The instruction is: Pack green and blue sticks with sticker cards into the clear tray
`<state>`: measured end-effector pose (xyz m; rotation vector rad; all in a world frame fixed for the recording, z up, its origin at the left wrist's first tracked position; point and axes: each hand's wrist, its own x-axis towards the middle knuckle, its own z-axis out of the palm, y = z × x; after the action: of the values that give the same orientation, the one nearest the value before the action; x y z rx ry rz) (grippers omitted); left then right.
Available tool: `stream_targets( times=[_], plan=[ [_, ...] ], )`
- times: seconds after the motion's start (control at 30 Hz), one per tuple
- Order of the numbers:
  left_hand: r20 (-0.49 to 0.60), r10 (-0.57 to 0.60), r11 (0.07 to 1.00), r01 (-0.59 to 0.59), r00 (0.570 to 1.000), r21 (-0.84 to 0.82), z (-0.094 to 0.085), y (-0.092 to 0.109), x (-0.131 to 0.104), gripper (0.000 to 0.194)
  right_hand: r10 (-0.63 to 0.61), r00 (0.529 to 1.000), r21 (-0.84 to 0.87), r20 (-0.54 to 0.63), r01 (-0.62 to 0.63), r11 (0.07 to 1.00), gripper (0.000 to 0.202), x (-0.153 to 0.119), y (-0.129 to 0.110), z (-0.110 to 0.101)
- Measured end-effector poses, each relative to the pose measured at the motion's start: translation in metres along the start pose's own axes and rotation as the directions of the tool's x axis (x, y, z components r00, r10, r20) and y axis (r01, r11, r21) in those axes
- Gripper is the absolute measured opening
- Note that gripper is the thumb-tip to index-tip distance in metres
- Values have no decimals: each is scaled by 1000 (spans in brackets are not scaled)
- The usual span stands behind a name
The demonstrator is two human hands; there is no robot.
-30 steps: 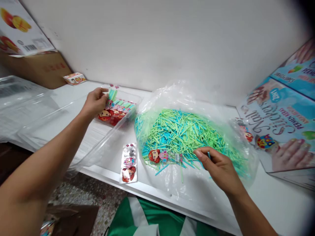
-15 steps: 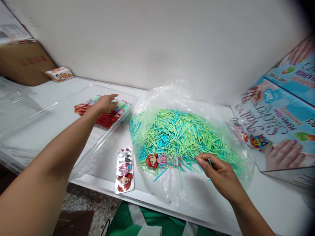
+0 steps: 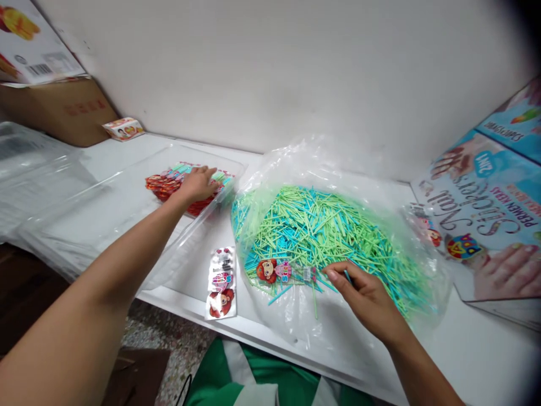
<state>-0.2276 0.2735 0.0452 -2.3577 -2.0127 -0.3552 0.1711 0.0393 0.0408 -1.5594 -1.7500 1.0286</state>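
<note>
My left hand [image 3: 201, 183], fingers spread, rests on a pile of red packets [image 3: 163, 186] in a clear plastic tray [image 3: 114, 183]. My right hand [image 3: 357, 290] is closed around a blue stick [image 3: 348, 276]. Its thumb and forefinger tips are near the end of a clear packet with a red-haired doll print [image 3: 274, 272]. That packet lies on the front of a clear bag [image 3: 291, 318] full of green and blue sticks [image 3: 321, 225]. A silvery doll packet [image 3: 221, 283] lies between tray and bag.
Nail Stickers boxes [image 3: 494, 208] stand at the right. A brown carton [image 3: 67, 110] with a white box on it and a small orange-white box [image 3: 124, 129] are at the back left. Clear plastic trays [image 3: 34, 175] lie at the far left.
The view has shifted slightly left. My right hand has moved a little closer to the doll packet on the bag. My left hand stays over the red packets.
</note>
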Motion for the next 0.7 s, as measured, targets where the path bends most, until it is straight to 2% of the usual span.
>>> stream_targets(
  times=[0.03,0.1,0.17,0.2,0.23,0.3,0.33,0.37,0.4,0.47,0.57,0.63,0.7],
  plan=[
    [-86,-25,999,21,996,-40,-10,5,-2,57,12,1000,11,0,-12,1000,29,-1,4,0],
    [-260,-94,980,44,961,-194,-33,22,-18,54,43,999,55,12,-43,998,35,-3,16,2],
    [-371,-150,919,-10,916,-394,-53,49,-50,47,72,997,94,41,-75,993,40,-4,29,8],
    [-380,-134,880,-67,915,-470,-59,65,-72,43,79,995,96,54,-84,992,41,-4,35,12],
    [-372,-109,843,-112,922,-525,-62,82,-96,38,79,994,85,69,-85,993,41,-4,39,16],
    [-249,13,788,-163,968,-593,-55,113,-146,26,57,994,37,93,-61,997,40,-4,44,23],
    [-181,56,764,-159,982,-626,-47,125,-168,22,38,994,6,100,-39,999,39,-5,45,26],
    [-106,62,743,-117,992,-659,-37,136,-185,20,18,994,-26,106,-15,1000,38,-5,45,28],
    [-78,43,738,-84,996,-669,-26,143,-199,20,0,994,-59,107,6,998,37,-4,45,30],
    [-109,-23,752,-55,994,-657,-8,155,-211,19,-12,996,-135,85,24,990,33,-2,45,33],
    [-227,-46,762,-113,973,-638,2,172,-207,18,1,1000,-287,5,1,958,30,5,49,36],
    [-256,33,762,-190,966,-619,3,187,-200,18,20,999,-390,-50,-38,920,31,13,53,38],
    [-212,168,786,-260,963,-561,7,204,-194,20,52,995,-457,-90,-88,885,29,20,58,40]
  ],
)
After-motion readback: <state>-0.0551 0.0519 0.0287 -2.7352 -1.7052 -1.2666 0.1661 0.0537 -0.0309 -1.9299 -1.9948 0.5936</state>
